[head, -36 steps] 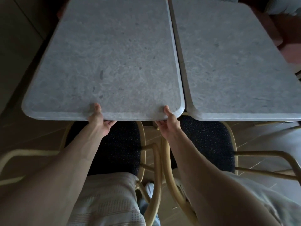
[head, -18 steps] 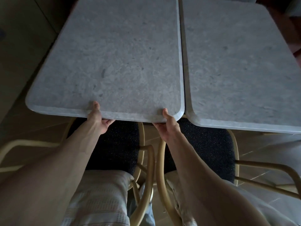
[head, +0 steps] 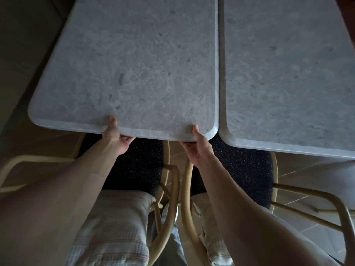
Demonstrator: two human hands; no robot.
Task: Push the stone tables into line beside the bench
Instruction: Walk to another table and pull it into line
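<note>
The room is dim, with a pale tiled floor (head: 299,169) showing beneath the furniture. Our left hand (head: 115,138) grips the near edge of the grey mottled stone table with rounded corners (head: 134,64) — thumb laid flat on top, fingers curled under the rim. Our right hand (head: 197,145) grips the same edge close to its near right corner in the same way, thumb on top and fingers tucked beneath. Both hands are closed around the slab's bevelled edge, and both forearms are bare.

This left table sits tight against a second grey stone table of the same make (head: 288,73); their long sides run side by side with only a thin dark seam between them. The near edges do not quite match — the right table's edge lies a little nearer to us than the left one's.

Under the near edges stand two chairs with tan bentwood frames and dark speckled seat cushions, the left chair (head: 138,166) below our left hand and the right chair (head: 245,169) below the second table. Their curved arms nearly touch between our forearms. Pale checked cloth (head: 115,227) covers our legs at the bottom.
</note>
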